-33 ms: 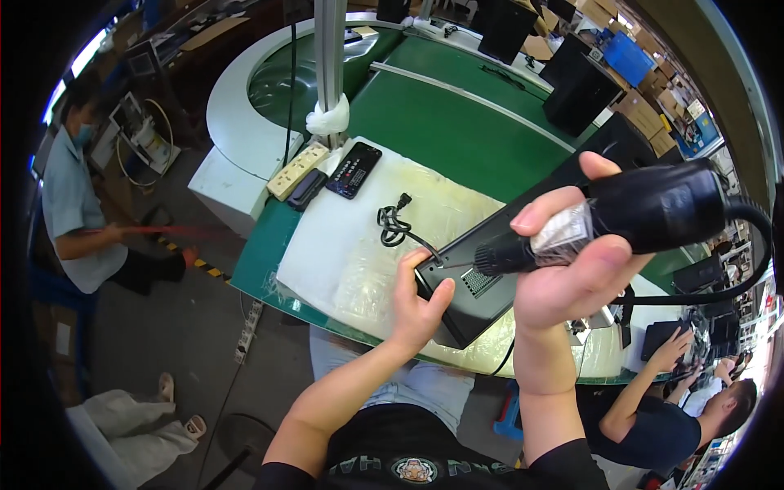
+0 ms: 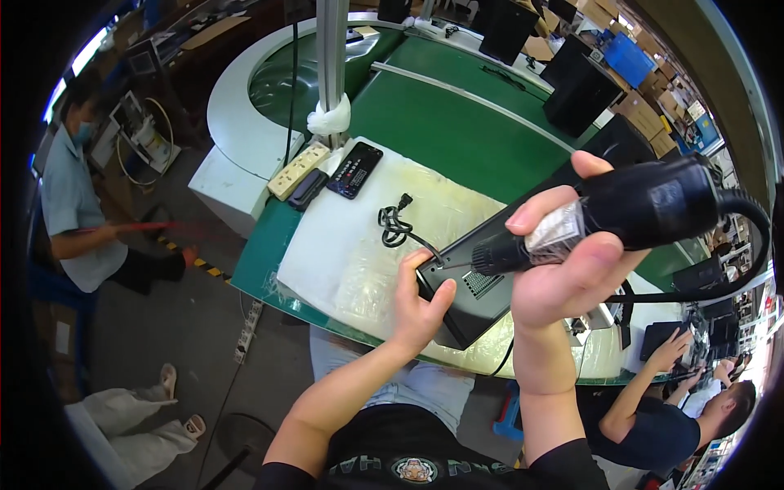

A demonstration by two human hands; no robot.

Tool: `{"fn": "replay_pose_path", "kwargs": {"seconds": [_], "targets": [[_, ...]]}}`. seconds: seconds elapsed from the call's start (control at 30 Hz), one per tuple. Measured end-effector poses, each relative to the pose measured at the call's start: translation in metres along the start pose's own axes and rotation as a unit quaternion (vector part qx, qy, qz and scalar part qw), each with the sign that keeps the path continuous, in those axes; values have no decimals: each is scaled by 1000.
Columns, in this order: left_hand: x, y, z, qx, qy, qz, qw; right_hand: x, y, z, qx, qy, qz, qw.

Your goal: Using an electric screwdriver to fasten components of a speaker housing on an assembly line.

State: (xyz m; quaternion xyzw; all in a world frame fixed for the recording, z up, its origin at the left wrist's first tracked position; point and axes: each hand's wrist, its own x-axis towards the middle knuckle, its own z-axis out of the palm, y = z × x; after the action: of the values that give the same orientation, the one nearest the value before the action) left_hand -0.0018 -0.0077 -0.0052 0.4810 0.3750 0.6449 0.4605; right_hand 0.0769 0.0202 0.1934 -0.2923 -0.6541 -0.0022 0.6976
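Right of centre, the right hand point(image 2: 563, 282), wrapped round an electric screwdriver point(image 2: 653, 204), edges left, bit point(image 2: 457, 265) still at the black vented housing point(image 2: 469, 314) the half-open left hand point(image 2: 422, 309) clasps.

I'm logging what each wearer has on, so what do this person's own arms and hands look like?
The left hand and right hand are both ungloved, and the forearms are bare, with no watch or bracelet showing. Short black sleeves belong to a black shirt with a round animal-face emblem and pale lettering.
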Motion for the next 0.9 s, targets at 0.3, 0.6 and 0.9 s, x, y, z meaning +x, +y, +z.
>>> {"fn": "replay_pose_path", "kwargs": {"seconds": [0.3, 0.6, 0.9], "targets": [[2, -3, 1, 2, 31, 35, 999, -7, 9, 17, 14, -45, 21, 999], [1, -2, 2, -5, 27, 27, 999, -4, 2, 11, -25, -56, 69, 996], [2, -2, 5, 12, 19, 48, 999, -7, 0, 6, -44, -87, 110, 989]]}}
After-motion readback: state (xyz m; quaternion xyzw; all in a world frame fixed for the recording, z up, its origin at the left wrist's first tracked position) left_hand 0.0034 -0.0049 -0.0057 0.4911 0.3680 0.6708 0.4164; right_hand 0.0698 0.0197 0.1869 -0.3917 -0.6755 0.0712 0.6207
